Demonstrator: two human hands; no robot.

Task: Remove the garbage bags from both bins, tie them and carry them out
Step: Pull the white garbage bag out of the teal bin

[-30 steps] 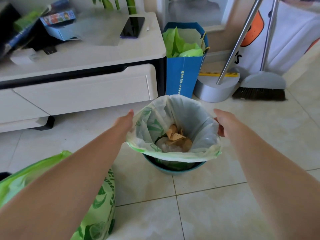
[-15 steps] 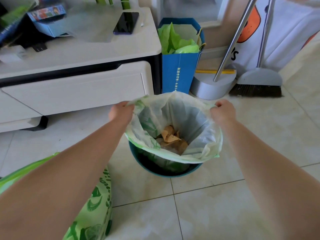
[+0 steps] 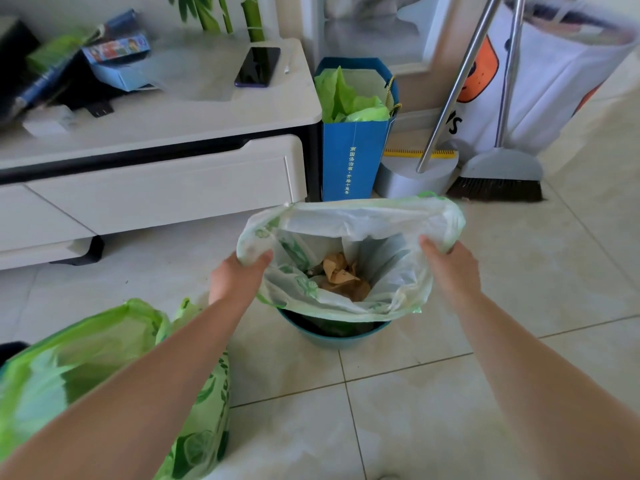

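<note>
white-green garbage bag (image 3: 349,223) (mouth open) above teal bin (image 3: 334,336)

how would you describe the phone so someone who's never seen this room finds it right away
Start at the long white cabinet against the wall on the left. On its top, near the right-hand end, lies the phone, a flat dark slab just below the green plant stalks. The clutter further left is boxes; it alone is thin, black and glossy.

Place: a home living room
Floor: glossy cream tiles (image 3: 433,410)
Furniture: low white cabinet (image 3: 156,181) with drawers, phone (image 3: 258,66) on top
Cleaning gear: broom (image 3: 498,174) and dustpan (image 3: 415,178) by the wall
Greenery: bamboo stalks (image 3: 254,19)
</note>
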